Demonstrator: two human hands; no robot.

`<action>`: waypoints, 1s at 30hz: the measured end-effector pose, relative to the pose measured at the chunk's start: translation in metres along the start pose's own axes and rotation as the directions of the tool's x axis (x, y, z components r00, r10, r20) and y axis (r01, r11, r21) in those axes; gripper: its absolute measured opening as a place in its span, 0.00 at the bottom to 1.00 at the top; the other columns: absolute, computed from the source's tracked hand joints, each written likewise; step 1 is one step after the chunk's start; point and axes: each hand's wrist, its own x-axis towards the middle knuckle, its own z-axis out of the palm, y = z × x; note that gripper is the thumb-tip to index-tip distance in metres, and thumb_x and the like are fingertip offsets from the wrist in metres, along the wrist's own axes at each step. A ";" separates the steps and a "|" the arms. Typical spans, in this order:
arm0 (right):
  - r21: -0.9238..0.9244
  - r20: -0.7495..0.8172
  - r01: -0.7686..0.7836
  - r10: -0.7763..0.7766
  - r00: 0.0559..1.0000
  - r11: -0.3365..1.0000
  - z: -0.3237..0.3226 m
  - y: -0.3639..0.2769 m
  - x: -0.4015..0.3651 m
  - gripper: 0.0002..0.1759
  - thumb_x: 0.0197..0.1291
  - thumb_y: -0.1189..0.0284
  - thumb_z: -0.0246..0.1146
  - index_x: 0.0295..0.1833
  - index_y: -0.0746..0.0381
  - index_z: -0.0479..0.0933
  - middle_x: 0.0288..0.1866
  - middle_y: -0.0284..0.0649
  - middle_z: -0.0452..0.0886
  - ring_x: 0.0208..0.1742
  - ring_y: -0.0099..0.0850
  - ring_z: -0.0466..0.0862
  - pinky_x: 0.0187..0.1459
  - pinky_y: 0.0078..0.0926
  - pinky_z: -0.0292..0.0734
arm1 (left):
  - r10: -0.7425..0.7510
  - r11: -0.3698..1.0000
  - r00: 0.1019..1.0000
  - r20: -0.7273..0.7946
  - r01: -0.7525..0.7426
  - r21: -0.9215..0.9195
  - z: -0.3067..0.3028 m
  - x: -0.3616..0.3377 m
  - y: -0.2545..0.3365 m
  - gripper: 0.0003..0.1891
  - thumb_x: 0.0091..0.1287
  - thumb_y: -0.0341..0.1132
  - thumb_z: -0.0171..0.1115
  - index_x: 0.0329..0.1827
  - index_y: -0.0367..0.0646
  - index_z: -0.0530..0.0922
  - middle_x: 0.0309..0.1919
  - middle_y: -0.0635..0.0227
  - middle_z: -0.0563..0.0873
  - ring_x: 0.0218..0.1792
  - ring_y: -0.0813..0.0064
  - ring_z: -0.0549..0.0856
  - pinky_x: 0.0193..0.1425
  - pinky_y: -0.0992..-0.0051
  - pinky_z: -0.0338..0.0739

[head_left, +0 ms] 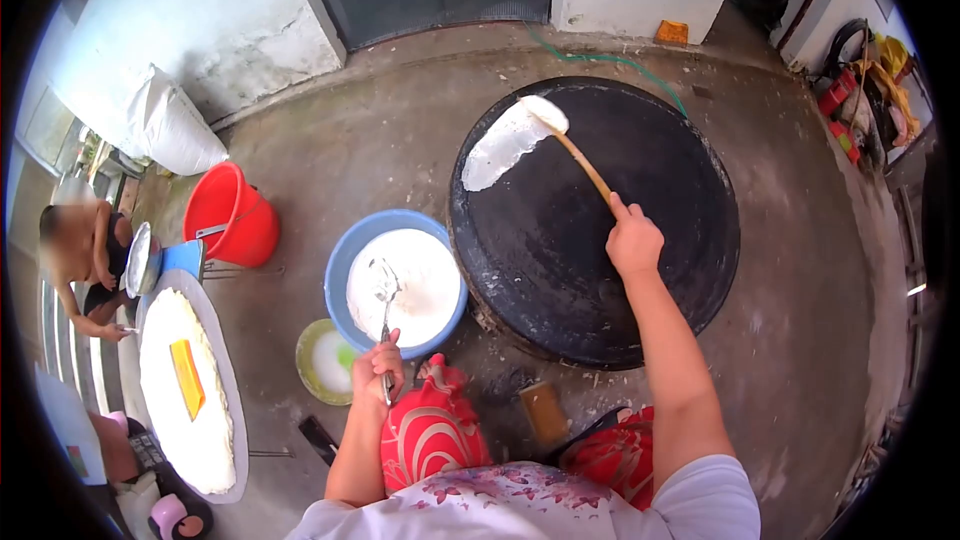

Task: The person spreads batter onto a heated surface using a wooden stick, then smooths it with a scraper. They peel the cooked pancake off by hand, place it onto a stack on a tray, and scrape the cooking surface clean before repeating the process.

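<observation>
My right hand [635,238] is closed around the wooden handle of a batter spreader [585,162]. Its head rests at the end of a white smear of batter [503,145] on the far left part of a large round black griddle [600,260]. In my left hand [379,368] is the metal handle of a ladle [387,305], whose bowl end dips into white batter [425,285]. That batter fills much of a blue basin [340,245] standing left of the griddle.
A green bowl [312,380] with whitish liquid sits beside the basin. Further left are a red bucket [255,230] and an oval table [238,440] covered in white sheets, with a yellow-orange piece [187,378] on top. Another person [85,260] sits behind it. A green hose [610,58] runs behind the griddle.
</observation>
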 end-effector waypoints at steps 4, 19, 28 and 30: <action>0.499 0.083 -0.150 0.126 0.989 0.853 0.005 -0.031 -0.023 0.24 0.44 0.71 0.58 0.52 0.56 0.74 0.49 0.43 0.77 0.46 0.39 0.79 0.49 0.30 0.73 | 0.005 1.000 0.999 -0.041 -0.004 0.017 0.004 0.002 -0.001 0.15 0.65 0.28 0.39 0.49 0.28 0.68 0.18 0.73 0.67 0.14 0.84 0.65 0.14 0.85 0.61; -0.027 -0.028 -0.134 0.133 0.991 0.991 0.003 0.011 0.018 0.28 0.41 0.73 0.58 0.55 0.56 0.73 0.33 0.40 0.75 0.38 0.39 0.80 0.41 0.35 0.75 | 0.061 0.996 0.991 -0.120 -0.054 0.064 0.002 0.002 0.006 0.14 0.65 0.29 0.39 0.49 0.30 0.68 0.18 0.74 0.68 0.13 0.84 0.65 0.14 0.85 0.61; -0.101 0.034 -0.079 0.083 0.996 0.992 -0.006 -0.017 0.033 0.24 0.47 0.75 0.56 0.55 0.56 0.68 0.36 0.44 0.74 0.34 0.42 0.79 0.35 0.38 0.75 | 0.086 0.992 0.987 -0.134 -0.073 0.099 0.002 0.005 0.007 0.14 0.65 0.29 0.39 0.48 0.30 0.68 0.18 0.73 0.68 0.13 0.84 0.65 0.13 0.85 0.62; -0.045 0.024 -0.178 0.180 0.983 0.983 -0.010 0.009 0.034 0.25 0.48 0.74 0.55 0.56 0.57 0.68 0.36 0.44 0.75 0.36 0.41 0.79 0.36 0.37 0.75 | 0.081 0.993 0.988 -0.130 -0.069 0.099 0.005 0.003 0.006 0.13 0.66 0.29 0.40 0.48 0.30 0.68 0.18 0.73 0.68 0.13 0.84 0.66 0.13 0.85 0.62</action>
